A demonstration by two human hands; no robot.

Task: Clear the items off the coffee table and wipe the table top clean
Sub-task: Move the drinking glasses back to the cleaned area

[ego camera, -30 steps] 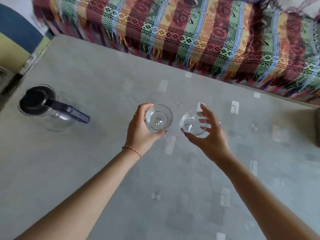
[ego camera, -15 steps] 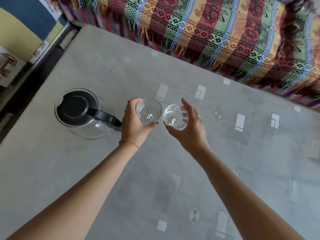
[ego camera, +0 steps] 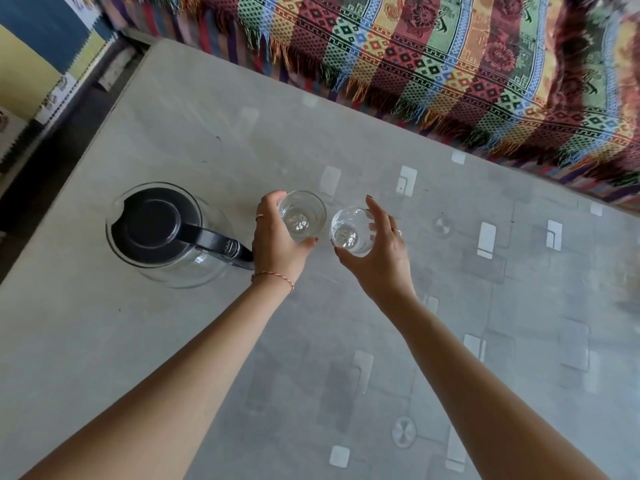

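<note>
**Clearing underway, wipe not started**

Coffee table (ego camera: pixel 346 341): flat grey top, faint pale rectangle pattern, no cloth in view. Jug (ego camera: pixel 166 237), round clear glass with black lid and handle, sits on its left part. Left hand (ego camera: pixel 277 247) grips one clear tumbler (ego camera: pixel 302 216); right hand (ego camera: pixel 377 254) grips the other tumbler (ego camera: pixel 352 232), side by side just beside the jug. Can't tell if they're lifted.

jug (ego camera: pixel 162 233) on table (ego camera: pixel 207 133) | two glasses (ego camera: pixel 302 216) (ego camera: pixel 352 231) side by side, right of jug
</note>
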